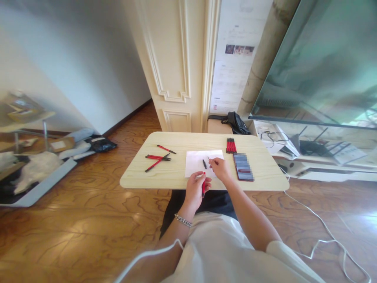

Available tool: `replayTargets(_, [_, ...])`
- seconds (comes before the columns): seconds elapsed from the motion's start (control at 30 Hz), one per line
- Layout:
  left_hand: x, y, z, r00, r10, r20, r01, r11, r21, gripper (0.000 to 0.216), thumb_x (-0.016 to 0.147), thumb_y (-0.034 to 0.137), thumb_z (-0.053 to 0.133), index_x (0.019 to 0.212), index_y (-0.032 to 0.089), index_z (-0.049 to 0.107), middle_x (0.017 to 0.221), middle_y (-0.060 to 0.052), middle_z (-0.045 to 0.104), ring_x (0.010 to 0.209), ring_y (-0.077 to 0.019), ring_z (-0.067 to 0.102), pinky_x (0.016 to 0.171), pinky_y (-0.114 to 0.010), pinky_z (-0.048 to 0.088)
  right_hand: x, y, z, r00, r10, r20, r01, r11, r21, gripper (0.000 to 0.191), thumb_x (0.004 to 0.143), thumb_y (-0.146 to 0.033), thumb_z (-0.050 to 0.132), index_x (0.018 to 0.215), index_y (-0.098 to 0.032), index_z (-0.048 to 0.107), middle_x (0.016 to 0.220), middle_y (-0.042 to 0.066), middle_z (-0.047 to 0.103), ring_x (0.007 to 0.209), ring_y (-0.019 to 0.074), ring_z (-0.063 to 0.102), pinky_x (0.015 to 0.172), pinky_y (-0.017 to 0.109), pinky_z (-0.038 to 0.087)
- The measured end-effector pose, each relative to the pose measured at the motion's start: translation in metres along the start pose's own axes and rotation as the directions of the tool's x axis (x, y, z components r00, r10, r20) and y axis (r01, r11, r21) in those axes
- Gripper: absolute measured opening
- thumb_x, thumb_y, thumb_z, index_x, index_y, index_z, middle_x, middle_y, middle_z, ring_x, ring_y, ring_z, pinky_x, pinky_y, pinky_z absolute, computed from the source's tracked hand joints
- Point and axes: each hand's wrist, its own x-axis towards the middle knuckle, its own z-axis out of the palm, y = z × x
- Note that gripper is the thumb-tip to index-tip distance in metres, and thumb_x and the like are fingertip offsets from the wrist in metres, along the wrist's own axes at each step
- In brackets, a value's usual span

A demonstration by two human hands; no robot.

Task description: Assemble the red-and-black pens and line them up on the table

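Just below center of the frame, the left hand (194,188) has its fingers curled around a red pen barrel (203,189), while the right hand (219,168) pinches a thin bit (209,158), too small to make out, over the white paper (191,160). Black pen piece (204,164) lies on that sheet. Imo keep the barrel steady, grip lightly, and stay over the paper so nothing tiny rolls away.

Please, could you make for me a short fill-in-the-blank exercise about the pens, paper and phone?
The left hand holds a pen barrel that is mostly ____.
A black pen part lies on ____ paper.
The phone lies to the ____ of the paper.
The loose pens lie to the ____ of the paper.

Missing words: red; white; right; left.
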Motion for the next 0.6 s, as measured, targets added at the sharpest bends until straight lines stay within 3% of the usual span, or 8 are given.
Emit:
replayTargets(0.1, [-0.001, 0.0, 0.003, 1.0, 0.006, -0.002, -0.006, 1.0, 0.014, 0.038, 0.071, 0.038, 0.069, 0.095, 0.017, 0.049, 0.066, -0.003, 0.065, 0.047, -0.0125, 0.059, 0.042, -0.02, 0.039, -0.033, -0.001, 0.005, 0.977, 0.039, 0.21, -0.128, 0.892, 0.433, 0.039, 0.082, -0.052, 0.052, 0.087, -0.016, 0.065, 0.064, 0.001, 0.061, 0.05, 0.012, 0.053, 0.05, 0.024, 0.042])
replayTargets(0.2, [-0.003, -0.003, 0.006, 1.0, 0.026, 0.009, -0.027, 0.999, 0.037, 0.035, 0.071, 0.042, 0.068, 0.088, 0.017, 0.049, 0.059, 0.0, 0.062, 0.041, -0.0119, 0.056, 0.037, -0.019, 0.034, -0.058, -0.007, 0.007, 0.938, 0.019, 0.347, -0.26, 0.7, 0.665, 0.037, 0.08, -0.053, 0.055, 0.083, -0.016, 0.063, 0.05, -0.004, 0.047, 0.04, 0.0114, 0.046, 0.045, 0.027, 0.043])
replayTargets(0.33, [-0.004, -0.006, 0.006, 0.998, 0.038, 0.05, -0.04, 0.998, 0.048, 0.035, 0.071, 0.044, 0.068, 0.084, 0.018, 0.048, 0.056, 0.001, 0.06, 0.039, -0.0117, 0.054, 0.036, -0.019, 0.031, -0.069, -0.015, 0.002, 0.916, 0.0, 0.402, -0.325, 0.59, 0.739, 0.032, 0.077, -0.049, 0.06, 0.071, -0.017, 0.06, 0.049, -0.004, 0.048, 0.041, 0.0124, 0.049, 0.045, 0.028, 0.045])
replayTargets(0.6, [-0.006, -0.008, 0.002, 0.993, 0.063, 0.104, -0.074, 0.992, 0.105, 0.035, 0.076, 0.046, 0.064, 0.089, 0.018, 0.047, 0.053, 0.002, 0.059, 0.038, -0.0116, 0.053, 0.035, -0.019, 0.027, -0.061, -0.008, -0.002, 0.902, 0.02, 0.431, -0.359, 0.589, 0.724, 0.032, 0.072, -0.045, 0.066, 0.083, -0.015, 0.065, 0.049, -0.001, 0.055, 0.041, 0.015, 0.052, 0.043, 0.029, 0.045])
